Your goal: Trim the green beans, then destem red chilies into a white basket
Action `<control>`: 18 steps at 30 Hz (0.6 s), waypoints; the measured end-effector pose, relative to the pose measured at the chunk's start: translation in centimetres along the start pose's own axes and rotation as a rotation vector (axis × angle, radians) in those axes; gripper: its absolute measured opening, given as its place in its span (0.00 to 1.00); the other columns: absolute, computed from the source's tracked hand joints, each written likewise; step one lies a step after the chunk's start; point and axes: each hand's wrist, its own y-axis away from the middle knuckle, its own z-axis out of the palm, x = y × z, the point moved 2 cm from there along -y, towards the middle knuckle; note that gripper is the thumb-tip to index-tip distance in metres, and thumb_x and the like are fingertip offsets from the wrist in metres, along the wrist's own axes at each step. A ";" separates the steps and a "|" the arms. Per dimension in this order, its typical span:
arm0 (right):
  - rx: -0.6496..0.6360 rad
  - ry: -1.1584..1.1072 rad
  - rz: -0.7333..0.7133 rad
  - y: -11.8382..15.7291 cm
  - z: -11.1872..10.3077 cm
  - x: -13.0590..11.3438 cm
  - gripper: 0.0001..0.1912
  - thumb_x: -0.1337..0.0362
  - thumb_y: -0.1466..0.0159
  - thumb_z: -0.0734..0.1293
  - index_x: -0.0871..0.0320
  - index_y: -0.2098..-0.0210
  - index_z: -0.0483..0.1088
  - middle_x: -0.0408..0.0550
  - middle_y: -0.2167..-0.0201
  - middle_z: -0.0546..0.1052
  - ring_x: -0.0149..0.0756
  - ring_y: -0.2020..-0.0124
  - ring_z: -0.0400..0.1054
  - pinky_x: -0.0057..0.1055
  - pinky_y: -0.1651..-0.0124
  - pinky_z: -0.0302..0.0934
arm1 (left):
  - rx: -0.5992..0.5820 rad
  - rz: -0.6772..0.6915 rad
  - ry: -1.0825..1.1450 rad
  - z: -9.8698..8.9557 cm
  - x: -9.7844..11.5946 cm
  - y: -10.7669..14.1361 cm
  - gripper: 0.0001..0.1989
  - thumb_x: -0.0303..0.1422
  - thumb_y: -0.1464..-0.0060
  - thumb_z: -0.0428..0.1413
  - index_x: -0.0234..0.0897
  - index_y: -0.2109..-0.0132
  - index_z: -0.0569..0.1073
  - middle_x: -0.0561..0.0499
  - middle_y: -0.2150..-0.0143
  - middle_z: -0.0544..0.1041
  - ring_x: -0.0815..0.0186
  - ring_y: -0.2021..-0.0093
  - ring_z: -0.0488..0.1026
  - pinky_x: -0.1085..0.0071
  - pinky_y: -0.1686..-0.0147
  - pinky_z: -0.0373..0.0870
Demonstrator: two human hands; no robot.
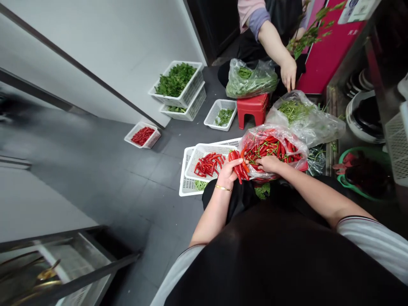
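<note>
While left hand (227,173) grip presses around red chilies (238,166), right hand (268,163) pinches some at plastic bag (274,146) mouth; panel lettering (350,32) unreadable.

I watch through one camera, worn on the person's head, and it faces forward and steeply down. It looks from very near at the bare left hand (228,172) and the bare right hand (269,163), from just above the black cloth apron (255,259), and farther out it sees the grey tiled floor (149,191) from above.
</note>
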 end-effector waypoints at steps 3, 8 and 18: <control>0.049 -0.048 -0.064 1.1 1.2 1.0 0.16 0.61 0.33 0.60 0.53 0.50 0.73 0.52 0.52 0.76 0.42 0.55 0.73 0.32 0.59 0.62 | 0.008 0.016 -0.044 -0.4 -0.4 -0.1 0.16 0.29 0.64 0.66 0.31 0.66 0.71 0.48 0.73 0.78 0.59 0.68 0.79 0.62 0.61 0.78; 0.084 0.018 -0.119 3.5 1.6 1.9 0.19 0.60 0.36 0.64 0.53 0.46 0.70 0.54 0.47 0.73 0.44 0.53 0.72 0.32 0.59 0.63 | -0.058 -0.004 -0.084 -0.2 -1.0 -0.6 0.17 0.26 0.63 0.66 0.32 0.64 0.71 0.45 0.66 0.81 0.57 0.62 0.80 0.63 0.60 0.77; 0.479 -0.317 0.229 1.4 -2.8 7.4 0.12 0.58 0.38 0.66 0.58 0.58 0.71 0.52 0.63 0.78 0.42 0.64 0.71 0.34 0.62 0.61 | 0.052 0.000 -0.013 1.3 -1.5 -3.5 0.13 0.26 0.63 0.65 0.29 0.66 0.75 0.45 0.67 0.81 0.61 0.66 0.79 0.65 0.58 0.76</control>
